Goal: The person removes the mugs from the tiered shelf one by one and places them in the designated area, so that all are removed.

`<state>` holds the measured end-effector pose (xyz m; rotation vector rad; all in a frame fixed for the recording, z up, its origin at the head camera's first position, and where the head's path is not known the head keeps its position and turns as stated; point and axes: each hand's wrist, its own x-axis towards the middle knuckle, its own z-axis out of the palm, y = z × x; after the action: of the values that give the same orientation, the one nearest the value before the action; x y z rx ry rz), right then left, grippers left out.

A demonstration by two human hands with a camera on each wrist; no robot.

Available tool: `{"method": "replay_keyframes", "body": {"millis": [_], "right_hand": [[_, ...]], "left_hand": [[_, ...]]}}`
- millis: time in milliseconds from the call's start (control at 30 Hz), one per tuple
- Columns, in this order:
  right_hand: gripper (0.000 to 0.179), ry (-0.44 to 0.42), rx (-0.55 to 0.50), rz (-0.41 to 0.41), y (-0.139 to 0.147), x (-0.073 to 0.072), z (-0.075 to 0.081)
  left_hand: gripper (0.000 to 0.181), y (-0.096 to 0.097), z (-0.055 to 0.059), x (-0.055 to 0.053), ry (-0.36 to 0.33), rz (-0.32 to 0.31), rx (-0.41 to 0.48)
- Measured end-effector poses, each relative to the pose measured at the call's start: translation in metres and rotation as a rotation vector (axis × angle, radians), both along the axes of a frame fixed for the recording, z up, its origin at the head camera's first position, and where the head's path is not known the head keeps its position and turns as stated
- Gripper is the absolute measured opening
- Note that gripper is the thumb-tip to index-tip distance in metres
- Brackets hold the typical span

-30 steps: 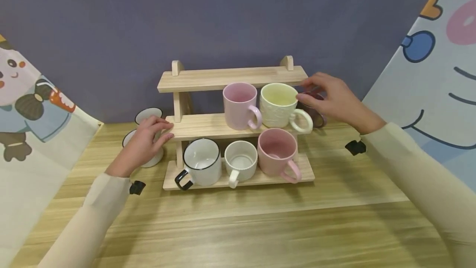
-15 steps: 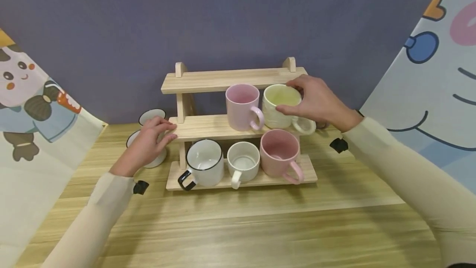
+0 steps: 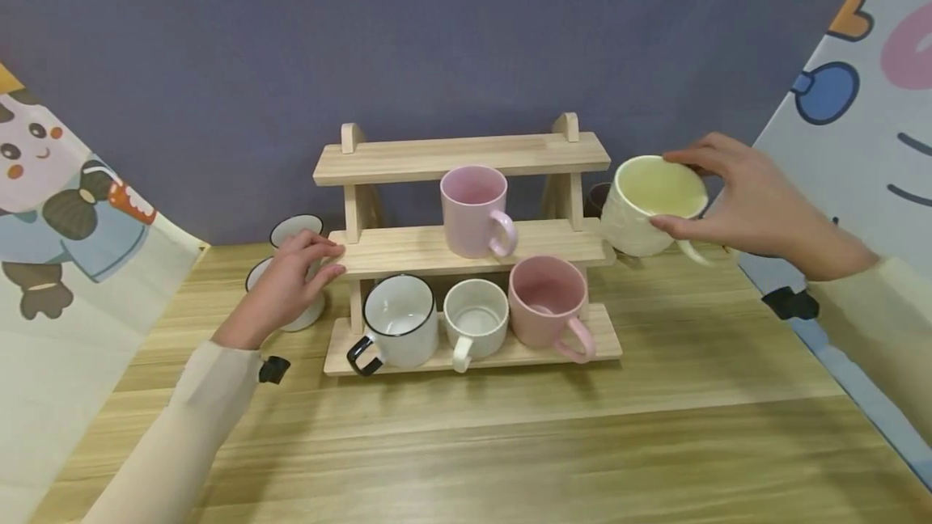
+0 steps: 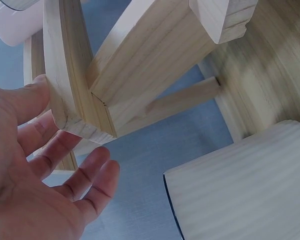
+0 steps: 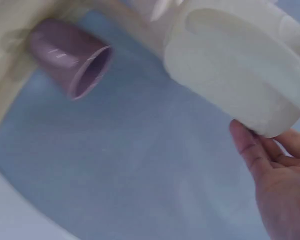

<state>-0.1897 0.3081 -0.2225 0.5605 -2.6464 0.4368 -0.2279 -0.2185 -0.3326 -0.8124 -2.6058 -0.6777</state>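
Observation:
My right hand (image 3: 760, 204) pinches a pale yellow mug (image 3: 629, 225) by its rim, thumb in front and fingers behind. The mug hangs tilted to the right of a three-tier wooden display shelf (image 3: 389, 249). In the right wrist view the mug's embossed side and large handle (image 5: 260, 45) show above the fingers (image 5: 252, 150). My left hand (image 3: 284, 289) holds the left end of the middle board, its thumb (image 4: 32, 97) against the board's edge. A lilac mug (image 3: 466, 221) stands on that middle board.
On the bottom board stand a black-rimmed white mug (image 3: 400, 338), a small cream cup (image 3: 480, 334) and a pink mug (image 3: 539, 322). Two black-rimmed white mugs (image 3: 298, 225) are behind my left hand. A dark purple mug (image 5: 62, 50) stands on the table, right of the shelf.
My right hand has come to the yellow mug's rim, taken hold of it and carried it off the middle board to the right. The left hand has stayed at the board's end.

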Motion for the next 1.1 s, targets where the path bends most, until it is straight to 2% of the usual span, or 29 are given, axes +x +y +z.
{"method": "replay_keyframes", "body": {"millis": [133, 300, 533, 667, 833, 1000, 1100], "right_hand": [[0.078, 0.025, 0.009, 0.002, 0.025, 0.006, -0.017], [0.080, 0.016, -0.012, -0.005, 0.043, 0.008, -0.051], [0.074, -0.061, -0.077, -0.026, 0.047, -0.011, -0.106], [0.079, -0.088, -0.090, -0.035, 0.045, -0.026, -0.131], [0.081, -0.082, -0.078, -0.034, 0.041, -0.038, -0.146], [0.077, -0.109, -0.080, -0.068, 0.038, -0.044, -0.149], [0.076, -0.142, -0.120, -0.084, 0.036, -0.043, -0.149]], "left_hand": [[0.026, -0.001, 0.001, 0.001, 0.000, 0.005, -0.005], [0.026, -0.002, 0.002, 0.002, 0.000, 0.014, -0.014], [0.027, 0.001, 0.000, -0.001, -0.003, 0.000, -0.010], [0.028, 0.003, -0.001, -0.001, -0.011, 0.006, -0.013], [0.028, 0.005, 0.001, 0.001, -0.020, 0.011, -0.016], [0.028, 0.005, 0.002, 0.002, -0.023, 0.014, -0.018], [0.028, 0.003, 0.002, 0.002, -0.020, 0.022, -0.021]]}}
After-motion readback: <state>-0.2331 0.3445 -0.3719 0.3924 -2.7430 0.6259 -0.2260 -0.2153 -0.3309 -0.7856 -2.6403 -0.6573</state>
